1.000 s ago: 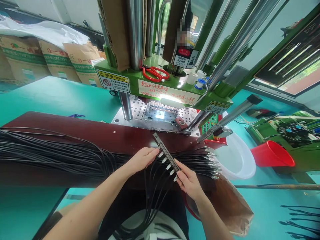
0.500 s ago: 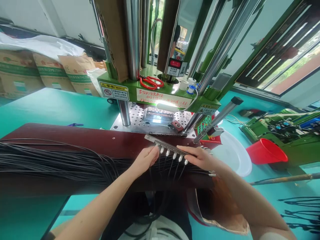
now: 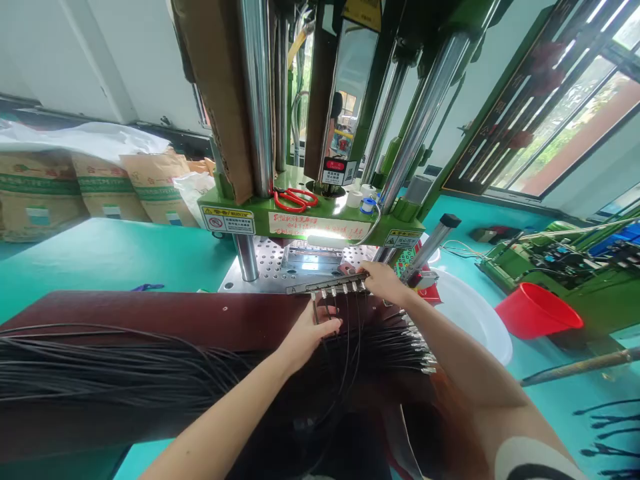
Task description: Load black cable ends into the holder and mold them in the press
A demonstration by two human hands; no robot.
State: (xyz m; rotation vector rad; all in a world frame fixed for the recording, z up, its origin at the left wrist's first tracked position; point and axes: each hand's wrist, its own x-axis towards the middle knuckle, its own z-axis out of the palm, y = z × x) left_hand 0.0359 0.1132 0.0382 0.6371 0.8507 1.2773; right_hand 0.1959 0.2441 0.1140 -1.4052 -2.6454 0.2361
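Metal bar [image 3: 325,283] with a row of silver connectors [image 3: 345,289] along its near side, tilted slightly, at the front edge of a perforated steel plate [image 3: 273,280]; whether it touches the plate cannot be told. The person's right grip [image 3: 383,280] is closed on the bar's right end, while the left grip [image 3: 311,331] is half-curled among the black cables [image 3: 347,343] hanging from the connectors, and whether it pinches any cannot be told. With the firm hold seen only at one end, the bar's left end might dip, and the cables' weight could tug connectors out of line. Those cables could also snag on the thick cable bundle [image 3: 115,373] lying along the dark red desk [image 3: 175,313]. Overhead, a green beam [image 3: 287,179] with a bright lamp [image 3: 326,242] on its face leaves little headroom, so a careless lift could knock it. A steel column [image 3: 246,259] at the left and a brown block [image 3: 349,269] just beyond the bar narrow the way in. Red scissors [image 3: 296,200] rest on the beam; a white tub [image 3: 465,310] and red bucket [image 3: 537,317] stand off to the right
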